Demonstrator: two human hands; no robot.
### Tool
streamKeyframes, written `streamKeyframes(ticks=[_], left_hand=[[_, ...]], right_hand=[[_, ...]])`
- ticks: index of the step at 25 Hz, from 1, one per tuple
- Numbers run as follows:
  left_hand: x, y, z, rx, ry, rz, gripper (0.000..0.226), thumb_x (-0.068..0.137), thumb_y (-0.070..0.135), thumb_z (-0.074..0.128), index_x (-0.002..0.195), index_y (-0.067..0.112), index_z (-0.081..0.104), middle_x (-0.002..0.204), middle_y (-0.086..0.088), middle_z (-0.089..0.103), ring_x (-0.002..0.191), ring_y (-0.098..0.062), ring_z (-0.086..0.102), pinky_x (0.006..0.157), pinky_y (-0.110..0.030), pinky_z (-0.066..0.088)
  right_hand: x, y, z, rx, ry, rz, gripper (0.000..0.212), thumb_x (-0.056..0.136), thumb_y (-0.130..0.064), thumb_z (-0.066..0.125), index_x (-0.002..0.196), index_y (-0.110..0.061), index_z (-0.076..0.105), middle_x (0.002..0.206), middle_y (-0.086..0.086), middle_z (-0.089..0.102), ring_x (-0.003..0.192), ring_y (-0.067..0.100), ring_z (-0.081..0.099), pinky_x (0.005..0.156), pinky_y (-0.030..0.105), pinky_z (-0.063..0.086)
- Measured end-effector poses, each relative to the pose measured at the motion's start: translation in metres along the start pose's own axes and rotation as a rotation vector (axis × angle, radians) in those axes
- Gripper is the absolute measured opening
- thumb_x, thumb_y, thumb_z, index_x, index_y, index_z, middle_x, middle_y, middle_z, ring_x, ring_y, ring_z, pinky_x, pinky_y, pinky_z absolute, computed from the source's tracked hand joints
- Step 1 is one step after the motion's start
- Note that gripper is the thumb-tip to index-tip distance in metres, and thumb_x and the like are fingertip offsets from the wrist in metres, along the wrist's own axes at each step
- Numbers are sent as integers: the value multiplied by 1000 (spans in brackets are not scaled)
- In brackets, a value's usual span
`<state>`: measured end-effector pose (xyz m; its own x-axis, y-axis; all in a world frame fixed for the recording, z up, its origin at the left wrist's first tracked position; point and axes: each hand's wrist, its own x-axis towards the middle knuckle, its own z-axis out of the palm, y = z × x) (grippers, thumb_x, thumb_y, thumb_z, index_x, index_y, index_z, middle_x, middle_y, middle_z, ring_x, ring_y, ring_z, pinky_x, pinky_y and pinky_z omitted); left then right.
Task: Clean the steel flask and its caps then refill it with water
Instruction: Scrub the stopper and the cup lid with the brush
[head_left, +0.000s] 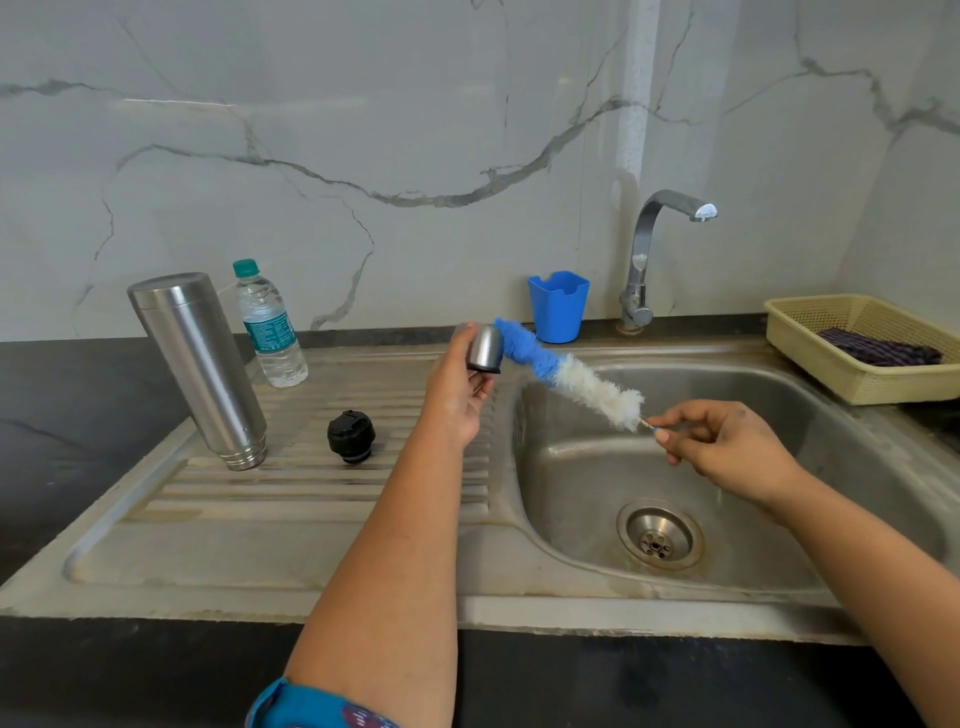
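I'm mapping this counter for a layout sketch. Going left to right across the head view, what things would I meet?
Steel flask → water bottle → black cap → steel cap in the left hand → blue cup → tap → right hand → basket.

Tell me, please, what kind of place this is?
Most likely a home kitchen: a steel sink with a ribbed draining board, a tap at a marble-look wall, and a dark countertop.
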<state>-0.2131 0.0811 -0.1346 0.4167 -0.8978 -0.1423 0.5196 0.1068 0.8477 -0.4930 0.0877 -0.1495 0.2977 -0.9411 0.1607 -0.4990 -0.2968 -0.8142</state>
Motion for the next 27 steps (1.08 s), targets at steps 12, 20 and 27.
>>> streamKeyframes(ticks=[12, 20, 27], left_hand=[[-1, 1, -2, -225, -55, -86, 55, 98, 56, 45, 132, 13, 51, 115, -18, 66, 101, -28, 65, 71, -28, 55], [4, -5, -12, 120, -48, -44, 38, 83, 30, 73, 117, 18, 61, 98, 0, 62, 85, -11, 53, 68, -23, 44], [12, -7, -24, 677, 99, 603, 65, 66, 13, 89, 123, 22, 62, 114, 9, 61, 103, -10, 61, 85, -21, 50]], right_hand=[[-2, -2, -6, 231, -36, 23, 10, 88, -11, 67, 96, -15, 72, 61, 9, 63, 41, 10, 34, 37, 15, 29], [0, 1, -6, 339, -82, 112, 15, 88, -5, 65, 103, -4, 69, 61, 11, 57, 39, 10, 31, 37, 16, 22], [0, 2, -27, 89, 63, -34, 16, 84, -10, 71, 83, -25, 74, 67, 6, 71, 55, 8, 60, 59, 16, 47]])
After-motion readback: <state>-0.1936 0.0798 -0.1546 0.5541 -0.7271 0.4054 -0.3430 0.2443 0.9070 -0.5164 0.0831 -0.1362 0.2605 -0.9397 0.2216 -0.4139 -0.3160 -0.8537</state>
